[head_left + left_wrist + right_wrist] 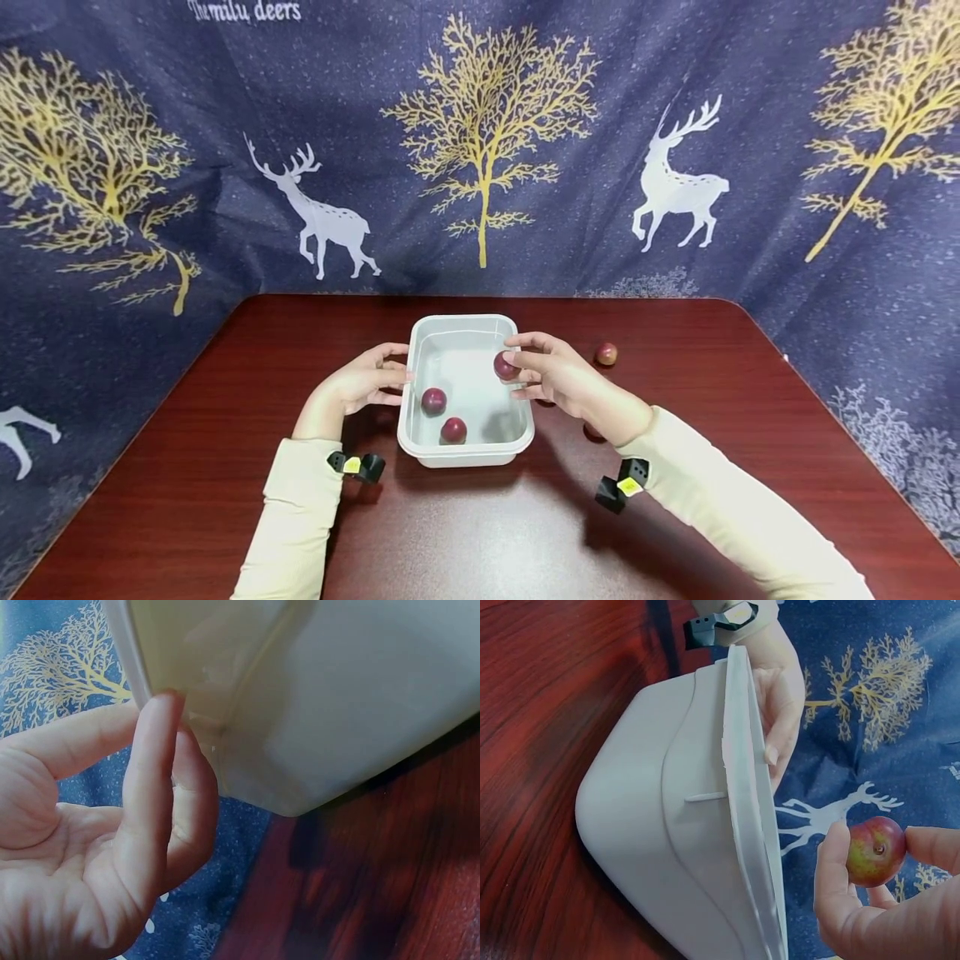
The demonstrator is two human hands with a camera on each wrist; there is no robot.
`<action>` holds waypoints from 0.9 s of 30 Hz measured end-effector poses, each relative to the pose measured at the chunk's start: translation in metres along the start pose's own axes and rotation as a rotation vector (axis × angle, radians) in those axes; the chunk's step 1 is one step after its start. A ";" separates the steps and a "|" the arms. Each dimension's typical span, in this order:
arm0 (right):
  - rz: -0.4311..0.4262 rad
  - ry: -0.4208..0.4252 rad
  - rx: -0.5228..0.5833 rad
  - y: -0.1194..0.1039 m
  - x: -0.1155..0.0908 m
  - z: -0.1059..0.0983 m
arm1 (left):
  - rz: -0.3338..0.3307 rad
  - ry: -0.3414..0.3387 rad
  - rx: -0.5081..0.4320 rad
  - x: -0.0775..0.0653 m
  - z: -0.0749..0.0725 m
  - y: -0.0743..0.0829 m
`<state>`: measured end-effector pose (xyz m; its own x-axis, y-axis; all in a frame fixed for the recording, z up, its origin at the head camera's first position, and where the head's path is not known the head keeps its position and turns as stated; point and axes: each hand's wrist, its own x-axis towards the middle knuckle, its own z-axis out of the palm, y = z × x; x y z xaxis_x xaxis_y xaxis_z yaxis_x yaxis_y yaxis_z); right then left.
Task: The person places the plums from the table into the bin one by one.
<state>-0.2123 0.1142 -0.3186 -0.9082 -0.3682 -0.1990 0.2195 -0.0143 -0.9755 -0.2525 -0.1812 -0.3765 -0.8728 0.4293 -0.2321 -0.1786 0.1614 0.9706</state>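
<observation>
A white plastic tub (465,460) stands on the table, with two dark red plums (433,401) lying in its near left part. At its left rim, my left hand (367,382) pinches the edge with thumb and fingertips; the left wrist view shows fingers (154,772) against the outer wall. Over the tub's right side, my right hand (558,375) holds another plum (875,851) between thumb and fingers. That plum is red with a yellow-green patch round its stem hollow, and it hangs above rim height in the right wrist view.
On the reddish-brown table (480,533), a loose plum (606,354) lies beyond my right hand. Two more are partly hidden, one under the hand and another plum (594,432) by the wrist. A blue cloth (525,225) with trees and deer hangs behind the table.
</observation>
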 end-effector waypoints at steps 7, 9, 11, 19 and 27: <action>0.004 0.003 0.005 0.001 0.010 0.007 | -0.003 0.005 -0.003 -0.001 -0.001 0.000; 0.004 0.010 0.005 0.002 0.013 0.009 | -0.005 0.008 -0.009 -0.001 0.000 0.000; 0.004 0.015 0.004 0.004 0.016 0.011 | -0.003 0.005 -0.009 -0.001 0.000 0.000; 0.005 0.032 0.007 0.005 0.026 0.017 | -0.001 0.003 -0.011 0.000 0.001 0.001; -0.001 0.026 0.000 0.008 0.034 0.020 | -0.002 0.005 -0.007 0.000 -0.001 0.000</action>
<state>-0.2348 0.0826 -0.3311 -0.9174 -0.3439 -0.2003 0.2185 -0.0144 -0.9757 -0.2526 -0.1824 -0.3760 -0.8745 0.4248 -0.2339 -0.1836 0.1565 0.9705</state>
